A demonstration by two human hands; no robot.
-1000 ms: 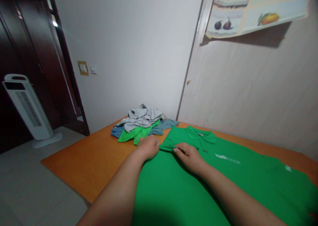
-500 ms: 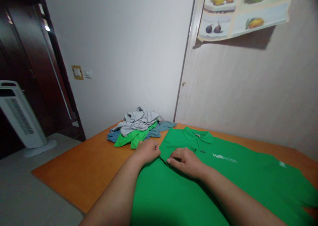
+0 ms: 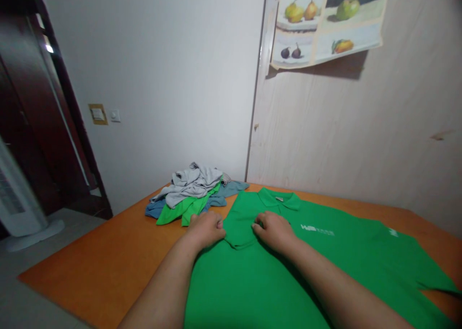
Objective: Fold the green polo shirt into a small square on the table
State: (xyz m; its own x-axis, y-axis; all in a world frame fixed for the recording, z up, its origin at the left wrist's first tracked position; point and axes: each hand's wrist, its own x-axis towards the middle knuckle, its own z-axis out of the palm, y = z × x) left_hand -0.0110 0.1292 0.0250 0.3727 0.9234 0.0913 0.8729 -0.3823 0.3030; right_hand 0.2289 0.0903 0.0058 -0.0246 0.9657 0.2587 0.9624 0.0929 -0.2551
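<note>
A green polo shirt (image 3: 252,281) lies spread on the orange table, its collar toward the wall and white lettering on the chest. Its near-left sleeve is folded inward over the body. My left hand (image 3: 207,230) is closed on the left edge of that folded sleeve. To its right, my right hand (image 3: 274,230) has its fingers curled and pinched on the sleeve's other end, near the placket. Between the hands the sleeve's hem sags in a loose curve. The fingertips of both hands are partly hidden.
Behind my left hand is a heap of crumpled clothes (image 3: 195,184), grey, bright green and blue. The orange table (image 3: 108,266) ends at the left above a tiled floor. A white tower fan (image 3: 18,199) stands by the dark door. Fruit pictures (image 3: 328,25) hang on the wall.
My right hand has shifted slightly away from the left one, and the sleeve hem between them now shows as a wider curve. The camera view has turned a little to the right.
</note>
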